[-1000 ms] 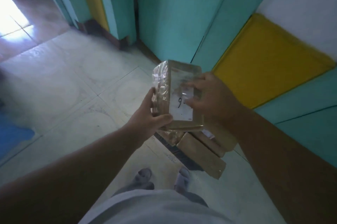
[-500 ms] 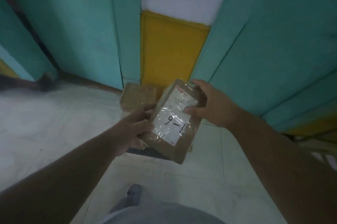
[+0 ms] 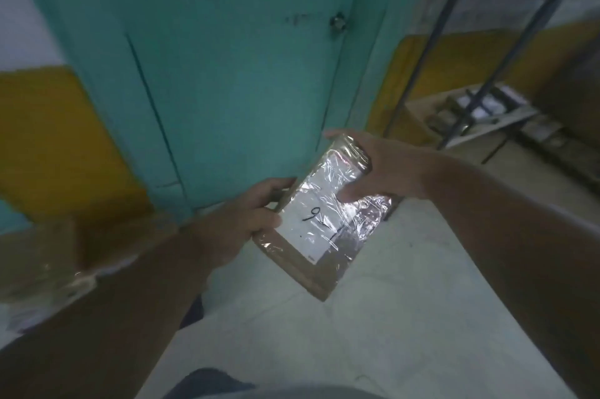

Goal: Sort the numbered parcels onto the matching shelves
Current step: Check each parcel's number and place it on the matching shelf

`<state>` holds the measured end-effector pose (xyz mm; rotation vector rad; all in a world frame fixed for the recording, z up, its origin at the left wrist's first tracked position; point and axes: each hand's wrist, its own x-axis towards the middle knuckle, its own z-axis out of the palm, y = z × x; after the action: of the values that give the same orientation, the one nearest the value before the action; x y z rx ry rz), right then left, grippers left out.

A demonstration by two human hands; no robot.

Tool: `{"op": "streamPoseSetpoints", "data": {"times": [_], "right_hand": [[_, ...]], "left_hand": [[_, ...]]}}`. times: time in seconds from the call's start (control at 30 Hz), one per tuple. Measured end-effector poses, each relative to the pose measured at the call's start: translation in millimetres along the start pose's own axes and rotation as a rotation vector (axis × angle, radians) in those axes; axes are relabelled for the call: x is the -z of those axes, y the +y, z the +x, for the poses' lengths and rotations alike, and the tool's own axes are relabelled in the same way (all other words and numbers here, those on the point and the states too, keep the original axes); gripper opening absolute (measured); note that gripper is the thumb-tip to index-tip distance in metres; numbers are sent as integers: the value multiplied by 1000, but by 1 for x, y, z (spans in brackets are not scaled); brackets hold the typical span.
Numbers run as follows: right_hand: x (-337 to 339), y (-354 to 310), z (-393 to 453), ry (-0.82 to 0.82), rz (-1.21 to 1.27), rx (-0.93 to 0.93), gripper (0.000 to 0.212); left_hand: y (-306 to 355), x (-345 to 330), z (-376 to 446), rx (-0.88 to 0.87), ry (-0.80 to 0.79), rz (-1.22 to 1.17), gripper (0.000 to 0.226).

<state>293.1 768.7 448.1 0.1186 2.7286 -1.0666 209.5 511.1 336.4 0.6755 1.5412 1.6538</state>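
A brown cardboard parcel [image 3: 319,238] wrapped in shiny clear tape sits in the middle of the view, its white label marked "9-1" facing up. My left hand [image 3: 250,213] grips its left edge, thumb on top. My right hand [image 3: 376,171] grips the far right end, thumb pressed on the label. Both hold it in front of a teal door [image 3: 227,57]. At the right stands a metal shelf rack [image 3: 467,126] with blurred items on a low shelf.
More taped brown parcels [image 3: 55,252] lie blurred at the left on the pale tiled floor [image 3: 324,333]. The wall [image 3: 42,126] is yellow below and white above on both sides of the door. Dark slanted rack posts [image 3: 431,41] rise at upper right.
The view has swung right: the parcel pile has slid to the left edge and the door and shelf rack have come into view. Both hands still hold the 9-1 parcel.
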Motion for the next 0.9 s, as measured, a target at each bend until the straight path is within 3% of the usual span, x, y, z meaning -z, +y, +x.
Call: {"op": "streamPoseSetpoints", "data": {"times": [0.13, 0.27, 0.4, 0.53, 0.6, 0.77, 0.9], "right_hand": [[37, 76, -40, 201, 192, -120, 92], [59, 154, -57, 461, 378, -219, 83], [78, 218, -65, 692, 555, -268, 91], [106, 272, -88, 918, 692, -380, 98], [122, 291, -106, 996, 705, -458, 94], [158, 336, -154, 1164, 542, -584, 64], [188, 387, -199, 1229, 431, -663, 59]], "left_hand": [[3, -64, 68, -3, -36, -79, 49], [-10, -105, 136, 0, 53, -41, 36], [-21, -144, 209, -18, -10, -1, 73], [-15, -193, 290, 20, -145, 83, 93], [-11, -222, 328, 29, -206, 110, 93], [-11, -307, 407, 3, -229, 170, 63], [-21, -388, 449, -8, -260, 189, 67]]}}
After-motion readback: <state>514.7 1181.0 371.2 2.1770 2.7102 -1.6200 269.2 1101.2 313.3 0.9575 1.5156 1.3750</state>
